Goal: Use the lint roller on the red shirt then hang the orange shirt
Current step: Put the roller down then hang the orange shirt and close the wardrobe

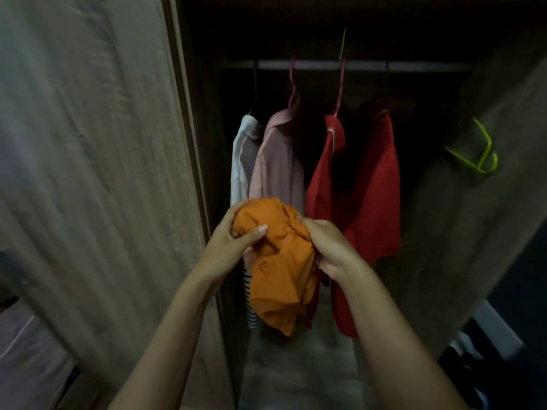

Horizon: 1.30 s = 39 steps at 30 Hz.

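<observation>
A bunched orange shirt (278,267) hangs between my two hands in front of the open wardrobe. My left hand (233,241) grips its upper left part, thumb across the cloth. My right hand (328,247) clutches the gathered fabric on the right side. Behind it the red shirt (367,190) hangs on a pink hanger from the wardrobe rail (355,66). No lint roller shows in the head view.
A pink shirt (278,164) and a white shirt (241,161) hang left of the red one. A lime-green empty hanger (476,155) hooks on the right wardrobe door (473,232). The left door (97,173) stands open beside my left arm.
</observation>
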Motion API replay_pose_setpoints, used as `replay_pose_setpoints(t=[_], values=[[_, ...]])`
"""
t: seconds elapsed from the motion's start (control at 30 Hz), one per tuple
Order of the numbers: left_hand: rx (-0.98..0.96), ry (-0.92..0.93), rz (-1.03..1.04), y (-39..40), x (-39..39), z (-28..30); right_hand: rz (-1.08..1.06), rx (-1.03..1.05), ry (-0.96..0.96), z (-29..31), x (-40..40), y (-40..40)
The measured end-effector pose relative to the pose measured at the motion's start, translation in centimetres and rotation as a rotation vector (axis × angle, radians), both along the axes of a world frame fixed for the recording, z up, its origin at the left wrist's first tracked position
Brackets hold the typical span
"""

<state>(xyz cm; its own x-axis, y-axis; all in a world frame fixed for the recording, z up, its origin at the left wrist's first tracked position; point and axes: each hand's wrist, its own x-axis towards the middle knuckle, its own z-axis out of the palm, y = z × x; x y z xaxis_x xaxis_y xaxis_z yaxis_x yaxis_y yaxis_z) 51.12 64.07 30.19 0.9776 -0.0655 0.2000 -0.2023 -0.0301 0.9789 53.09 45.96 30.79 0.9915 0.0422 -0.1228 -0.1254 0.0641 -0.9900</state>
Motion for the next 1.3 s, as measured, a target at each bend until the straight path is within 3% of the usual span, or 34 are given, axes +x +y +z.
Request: replay_pose_setpoints(t=[0.17, 0.2, 0.3, 0.37, 0.43, 0.53, 0.63, 0.7, 0.83, 0.93, 1.07, 1.2, 1.23, 1.3], values=[[0.024, -0.164, 0.101, 0.3, 0.7, -0.8, 0.074, 0.16, 0.067, -0.4, -2.0, -2.1], [0.019, -0.195, 0.14, 0.6, 1.0, -0.7, 0.128, 0.123, 0.065, 0.0, -2.6, -3.0], [0.032, -0.23, 0.247, 1.5, 1.7, 0.0, 0.327, -0.251, 0.048, 1.2, -3.6, -5.9], [0.103, -0.234, 0.248, 1.6, 2.4, 0.5, 0.347, -0.414, 0.032, 1.8, -3.6, -7.2], [0.195, -0.259, 0.22, 1.2, 3.0, 0.4, 0.3, -0.45, 0.0, 2.3, -3.3, -7.9], [0.326, -0.286, 0.272, 1.1, 4.0, 0.2, 0.237, -0.378, -0.029, 3.4, -2.8, -8.5], [0.296, -0.063, 0.183, 0.2, 3.1, 1.0, 0.178, -0.311, -0.05, 4.5, -2.1, -7.9], [0.408, 0.063, 0.014, -1.8, 2.1, 0.9, 0.161, -0.314, -0.088, 4.9, -1.6, -6.8], [0.563, -0.052, -0.216, -6.6, 1.0, -1.5, 0.169, -0.263, -0.117, 5.5, -0.7, -5.7], [0.592, -0.188, -0.08, -7.0, 2.4, -2.3, 0.077, -0.151, -0.094, 6.6, -0.5, -7.1], [0.493, -0.238, 0.111, -4.9, 3.8, -1.8, -0.128, -0.017, -0.049, 9.0, -0.5, -9.9], [0.578, -0.336, 0.555, -4.1, 3.2, -1.8, -0.197, 0.219, -0.029, 11.1, -0.8, -10.6], [0.547, -0.381, 0.577, -4.3, 2.4, -1.6, -0.204, 0.29, -0.023, 11.6, -0.9, -10.6], [0.43, -0.458, 0.393, -5.5, -0.2, -1.5, -0.225, 0.405, -0.015, 12.8, -0.7, -10.3]])
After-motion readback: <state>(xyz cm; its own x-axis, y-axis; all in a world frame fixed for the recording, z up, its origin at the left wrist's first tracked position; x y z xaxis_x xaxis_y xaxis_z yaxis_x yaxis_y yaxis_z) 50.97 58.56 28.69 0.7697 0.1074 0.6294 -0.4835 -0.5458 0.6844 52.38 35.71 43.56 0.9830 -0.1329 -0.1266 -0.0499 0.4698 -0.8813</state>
